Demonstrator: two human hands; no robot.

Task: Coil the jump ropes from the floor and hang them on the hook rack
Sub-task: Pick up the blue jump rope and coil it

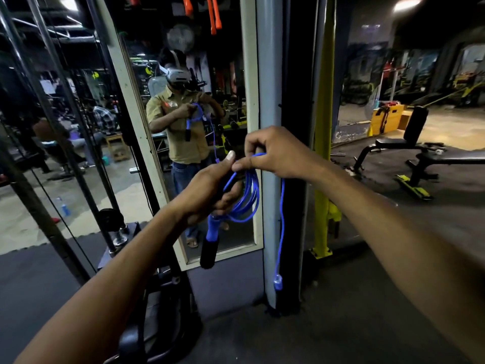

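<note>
Blue jump rope [246,198] coils hang vertically, clenched in left hand [210,187]; right hand [275,151] pinches it.

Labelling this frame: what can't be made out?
- Head view: how many loops the blue jump rope has; strands overlap, left hand covers part.
- Where the rope passes inside the right hand: fingers hide it.
- Hook rack: not identifiable; top edge crops the orange items.

Mirror [147,132] ahead, yellow post [324,127] beside it, weight bench [420,156] far rt.

Dim gym — mirror [183,122], bench [420,156], dark floor [341,324]
</note>
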